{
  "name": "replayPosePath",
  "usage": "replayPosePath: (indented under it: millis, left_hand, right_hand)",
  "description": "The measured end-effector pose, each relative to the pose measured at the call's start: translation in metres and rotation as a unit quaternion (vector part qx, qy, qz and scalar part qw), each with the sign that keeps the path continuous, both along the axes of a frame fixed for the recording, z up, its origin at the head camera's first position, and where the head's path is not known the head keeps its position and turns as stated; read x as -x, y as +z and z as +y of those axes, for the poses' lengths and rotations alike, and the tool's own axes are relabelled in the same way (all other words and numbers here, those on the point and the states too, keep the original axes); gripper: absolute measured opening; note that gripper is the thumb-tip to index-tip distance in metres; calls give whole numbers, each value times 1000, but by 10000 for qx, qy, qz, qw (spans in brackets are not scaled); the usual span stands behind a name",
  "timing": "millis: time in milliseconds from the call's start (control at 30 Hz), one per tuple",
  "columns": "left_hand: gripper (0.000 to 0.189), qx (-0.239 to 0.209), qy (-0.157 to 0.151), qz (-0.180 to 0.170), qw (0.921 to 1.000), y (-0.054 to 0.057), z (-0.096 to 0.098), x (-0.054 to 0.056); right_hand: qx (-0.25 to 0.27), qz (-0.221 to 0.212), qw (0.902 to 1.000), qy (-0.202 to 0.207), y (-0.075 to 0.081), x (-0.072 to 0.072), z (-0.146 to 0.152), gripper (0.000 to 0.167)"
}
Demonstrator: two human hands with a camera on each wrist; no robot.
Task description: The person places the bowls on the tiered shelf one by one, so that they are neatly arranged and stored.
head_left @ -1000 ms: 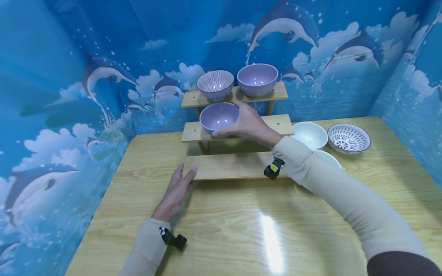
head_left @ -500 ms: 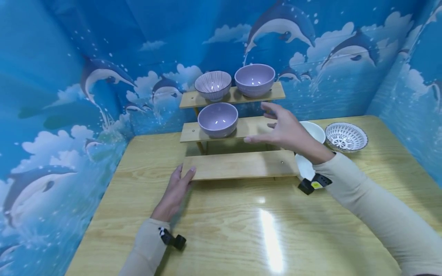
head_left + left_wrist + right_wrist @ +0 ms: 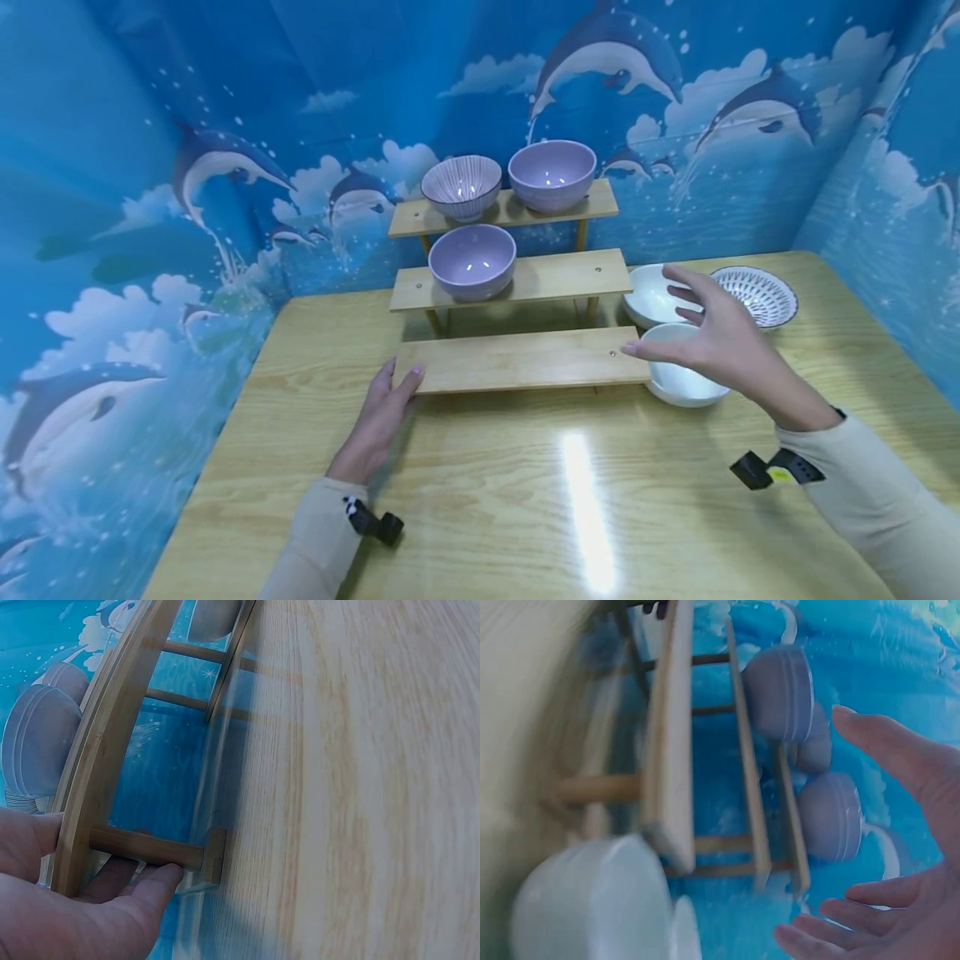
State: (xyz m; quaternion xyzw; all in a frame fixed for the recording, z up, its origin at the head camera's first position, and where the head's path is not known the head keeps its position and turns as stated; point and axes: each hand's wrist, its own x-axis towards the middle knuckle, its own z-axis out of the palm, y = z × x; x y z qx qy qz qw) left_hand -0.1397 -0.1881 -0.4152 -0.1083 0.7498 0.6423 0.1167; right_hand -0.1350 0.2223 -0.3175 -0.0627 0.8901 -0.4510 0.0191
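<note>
My left hand [image 3: 381, 417] grips the left end of the bottom board of a three-tier wooden rack [image 3: 517, 360]. In the left wrist view its thumb lies on one side of the board and its fingers [image 3: 154, 889] reach under, by a crossbar. My right hand [image 3: 723, 342] holds nothing, thumb and fingers spread apart, above a white bowl [image 3: 684, 385]. Behind that bowl stands another white bowl [image 3: 647, 296]. A plain purple bowl [image 3: 472, 262] sits on the left of the middle board. The top board bears a striped bowl [image 3: 461, 187] and a purple bowl [image 3: 552, 175].
A white bowl with a dark pattern [image 3: 761, 296] stands at the back right, partly behind my right hand. The rack stands on a wood-grain table [image 3: 480, 492]. A blue dolphin-print backdrop [image 3: 337, 75] encloses the back and sides.
My right hand has let go of the purple bowl on the middle board and moved right and down to the white bowls. The left hand has stayed on the rack.
</note>
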Motion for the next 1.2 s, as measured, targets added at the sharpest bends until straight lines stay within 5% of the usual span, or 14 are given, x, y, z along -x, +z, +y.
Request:
replayPosePath:
  millis: [333, 700, 1200]
  left_hand:
    - [84, 2, 33, -14, 10000, 1, -1, 0]
    - [82, -52, 37, 9, 10000, -1, -2, 0]
    - [81, 15, 27, -28, 10000, -2, -1, 1]
  right_hand:
    - [-704, 615, 9944, -492, -38, -20, 36, 122]
    - [-851, 372, 9935, -660, -80, -23, 50, 127]
    - [-839, 96, 9920, -935, -93, -22, 49, 121]
